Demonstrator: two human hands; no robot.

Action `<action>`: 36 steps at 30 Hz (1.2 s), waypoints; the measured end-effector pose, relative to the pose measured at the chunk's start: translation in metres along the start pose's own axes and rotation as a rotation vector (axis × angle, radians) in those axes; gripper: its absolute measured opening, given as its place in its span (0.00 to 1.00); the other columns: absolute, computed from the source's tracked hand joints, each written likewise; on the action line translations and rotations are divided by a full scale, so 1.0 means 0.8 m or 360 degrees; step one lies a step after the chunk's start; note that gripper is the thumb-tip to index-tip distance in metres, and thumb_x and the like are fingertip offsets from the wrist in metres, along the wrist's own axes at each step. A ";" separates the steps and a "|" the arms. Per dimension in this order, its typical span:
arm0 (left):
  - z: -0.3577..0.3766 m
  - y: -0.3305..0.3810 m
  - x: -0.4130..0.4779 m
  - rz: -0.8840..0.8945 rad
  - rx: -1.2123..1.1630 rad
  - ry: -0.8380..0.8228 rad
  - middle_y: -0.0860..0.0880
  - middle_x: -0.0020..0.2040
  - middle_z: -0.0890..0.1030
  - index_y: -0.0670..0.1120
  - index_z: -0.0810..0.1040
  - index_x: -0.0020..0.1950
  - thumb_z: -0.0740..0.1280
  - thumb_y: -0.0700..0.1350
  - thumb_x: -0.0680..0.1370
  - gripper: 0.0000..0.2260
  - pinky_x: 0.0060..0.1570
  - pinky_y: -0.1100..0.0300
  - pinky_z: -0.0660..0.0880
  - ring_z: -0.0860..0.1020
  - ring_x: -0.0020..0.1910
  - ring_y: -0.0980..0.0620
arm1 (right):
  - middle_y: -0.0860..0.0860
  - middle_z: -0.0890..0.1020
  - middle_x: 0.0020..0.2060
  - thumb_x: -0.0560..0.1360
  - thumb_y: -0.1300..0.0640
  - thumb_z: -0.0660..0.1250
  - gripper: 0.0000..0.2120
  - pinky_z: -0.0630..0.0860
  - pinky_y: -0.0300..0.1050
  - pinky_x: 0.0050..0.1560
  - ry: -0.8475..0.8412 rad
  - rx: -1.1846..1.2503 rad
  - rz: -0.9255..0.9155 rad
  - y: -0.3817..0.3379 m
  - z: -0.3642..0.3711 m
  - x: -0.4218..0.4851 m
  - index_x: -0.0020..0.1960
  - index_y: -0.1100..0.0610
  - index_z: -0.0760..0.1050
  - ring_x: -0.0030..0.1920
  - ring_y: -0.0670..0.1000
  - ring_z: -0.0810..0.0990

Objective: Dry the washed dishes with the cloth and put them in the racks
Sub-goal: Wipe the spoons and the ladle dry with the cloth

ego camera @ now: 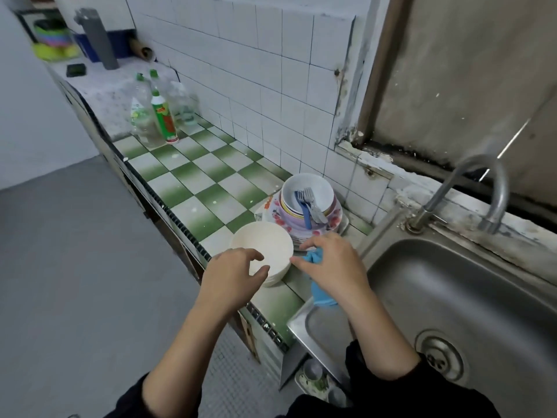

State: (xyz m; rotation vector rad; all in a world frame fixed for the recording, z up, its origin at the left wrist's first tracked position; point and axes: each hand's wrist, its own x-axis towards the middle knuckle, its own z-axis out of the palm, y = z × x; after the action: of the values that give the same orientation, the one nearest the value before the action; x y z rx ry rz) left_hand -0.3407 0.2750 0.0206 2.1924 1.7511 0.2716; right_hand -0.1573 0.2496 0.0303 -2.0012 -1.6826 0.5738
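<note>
The left hand [235, 276] is over the stack of cream bowls [265, 239], fingers spread and loosely curved above the near rim and the thumb tip at the outer wall, with no firm clasp showing. The stack sits at the front edge of the checked counter [193, 182], near its right end, just beside the sink [470, 297]. The right hand [334, 267] hovers close by at the bowls' right side, its fingers curled round the blue cloth [322, 295], which hangs below the palm over the sink's left rim. In the counter's back right corner stands a pile of plates [278, 214] topped by a white bowl [319, 188] holding forks [313, 203]. Bottles [162, 119] stand far off at the counter's left end.
</note>
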 end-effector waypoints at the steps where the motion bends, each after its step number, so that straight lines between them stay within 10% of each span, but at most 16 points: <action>1: 0.002 -0.005 0.012 -0.0001 0.0000 -0.0009 0.54 0.62 0.80 0.53 0.78 0.63 0.63 0.55 0.79 0.15 0.62 0.56 0.69 0.76 0.61 0.51 | 0.49 0.76 0.57 0.72 0.43 0.72 0.16 0.73 0.44 0.52 -0.0010 -0.0008 0.0012 0.000 0.003 0.012 0.56 0.49 0.80 0.54 0.50 0.77; 20: 0.029 -0.007 0.223 0.0363 -0.0330 -0.0392 0.54 0.56 0.82 0.52 0.81 0.57 0.63 0.50 0.78 0.11 0.52 0.55 0.77 0.78 0.54 0.54 | 0.47 0.81 0.55 0.72 0.48 0.71 0.15 0.73 0.43 0.46 0.0094 -0.0201 0.0612 0.030 0.015 0.165 0.58 0.48 0.80 0.50 0.50 0.78; 26: 0.049 0.014 0.287 0.0359 -0.0762 -0.0610 0.49 0.45 0.84 0.45 0.84 0.49 0.64 0.43 0.79 0.08 0.47 0.48 0.80 0.82 0.43 0.49 | 0.48 0.77 0.34 0.70 0.49 0.72 0.11 0.71 0.42 0.38 0.0007 -0.0181 0.0987 0.039 0.021 0.208 0.47 0.56 0.83 0.36 0.49 0.76; 36: 0.089 0.034 0.327 0.0442 -0.0544 -0.0859 0.49 0.54 0.82 0.46 0.82 0.57 0.66 0.42 0.78 0.09 0.52 0.54 0.79 0.79 0.52 0.50 | 0.45 0.80 0.45 0.71 0.46 0.72 0.11 0.74 0.40 0.40 -0.0098 -0.0581 0.0827 0.039 0.045 0.216 0.53 0.45 0.83 0.42 0.46 0.78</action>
State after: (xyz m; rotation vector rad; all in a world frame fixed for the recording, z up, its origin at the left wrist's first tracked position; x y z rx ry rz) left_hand -0.2309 0.5150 -0.0491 2.0051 1.0322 0.0274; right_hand -0.1253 0.4187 -0.0212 -2.7425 -1.3665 0.5257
